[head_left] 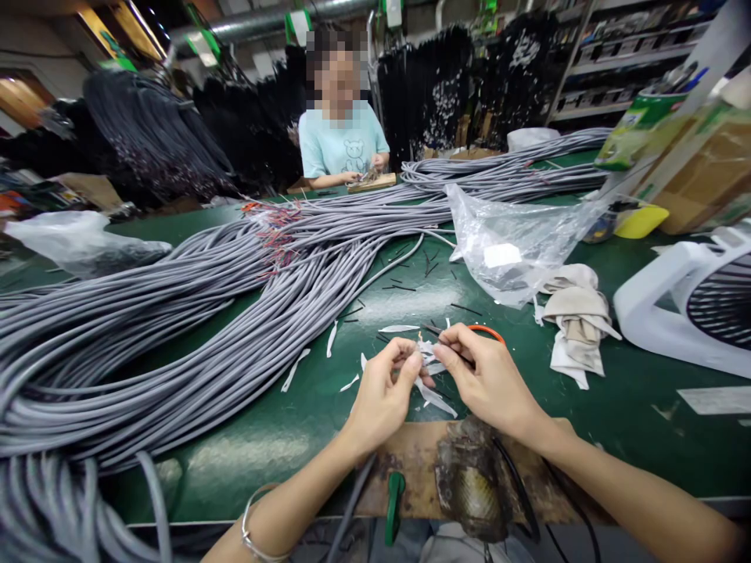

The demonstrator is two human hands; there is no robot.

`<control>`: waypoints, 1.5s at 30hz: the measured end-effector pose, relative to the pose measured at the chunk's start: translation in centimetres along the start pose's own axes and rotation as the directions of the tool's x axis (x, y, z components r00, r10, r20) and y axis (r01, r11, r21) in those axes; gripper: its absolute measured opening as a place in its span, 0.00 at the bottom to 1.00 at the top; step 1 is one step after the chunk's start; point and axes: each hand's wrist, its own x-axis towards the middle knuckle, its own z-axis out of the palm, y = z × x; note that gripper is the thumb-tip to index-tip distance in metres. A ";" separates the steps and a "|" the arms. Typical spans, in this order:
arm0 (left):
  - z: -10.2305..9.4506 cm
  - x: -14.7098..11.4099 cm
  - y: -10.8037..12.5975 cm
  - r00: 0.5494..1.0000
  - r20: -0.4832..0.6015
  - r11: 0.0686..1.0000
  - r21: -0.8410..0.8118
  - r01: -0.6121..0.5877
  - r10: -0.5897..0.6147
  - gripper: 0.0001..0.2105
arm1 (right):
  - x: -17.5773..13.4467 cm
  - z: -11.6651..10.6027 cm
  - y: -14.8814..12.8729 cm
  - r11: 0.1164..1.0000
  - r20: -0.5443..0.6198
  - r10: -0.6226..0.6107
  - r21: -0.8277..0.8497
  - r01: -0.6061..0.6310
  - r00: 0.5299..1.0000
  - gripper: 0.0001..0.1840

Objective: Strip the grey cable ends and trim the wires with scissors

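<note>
My left hand (387,383) is closed in a pinch near the table's front edge; what its fingers hold is too small to make out. Beside it, my right hand (486,375) pinches too, with thin dark tips showing at its fingers, their kind unclear. The fingertips of both hands almost meet over white scraps (431,391). An orange loop (488,333), perhaps a tool handle, shows behind my right hand. Below my wrists, a brown board (411,453) carries a dark, crusted block (475,485) and a green knob (395,500). A grey cable (355,500) rises beneath my left forearm.
Long bundles of grey cable (193,344) cover the left side of the green table (328,399). Short black pieces (402,288) lie scattered. At right are a plastic bag (510,242), cloth gloves (578,313) and a white fan (662,305). Another person (346,145) sits opposite.
</note>
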 end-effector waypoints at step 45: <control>-1.4 -1.3 0.2 0.971 -0.054 0.872 0.454 -0.185 0.235 0.07 | 0.1 -0.1 0.6 0.967 -0.083 -0.251 -0.074 0.246 0.964 0.13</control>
